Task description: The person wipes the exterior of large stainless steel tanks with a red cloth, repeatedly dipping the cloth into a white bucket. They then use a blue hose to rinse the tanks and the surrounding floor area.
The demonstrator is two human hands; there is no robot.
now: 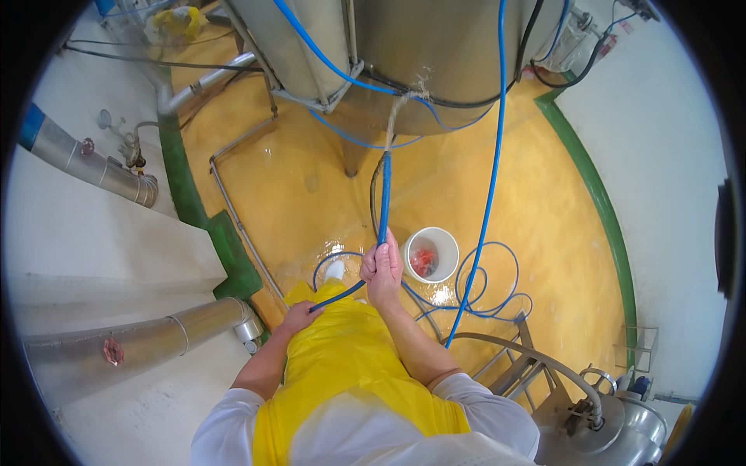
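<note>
A blue hose [385, 198] runs up from my right hand [381, 270], whose fingers are wrapped round it. From the hose's far end a jet of water [394, 120] strikes the lower side of a large steel tank [435, 54] and splashes there. My left hand [298, 317] is closed on the same hose lower down, by the yellow apron [342, 342]. Just right of my right hand, a white bucket [443, 239] stands on the floor with red items and water inside.
Loops of blue hose [516, 272] lie on the wet yellow floor [559, 225]. Another blue hose [497, 132] hangs across the tank's front. A thin metal pipe [233, 206] runs along the left. Steel equipment [614, 427] stands at the lower right, and insulated pipes [148, 342] line the left wall.
</note>
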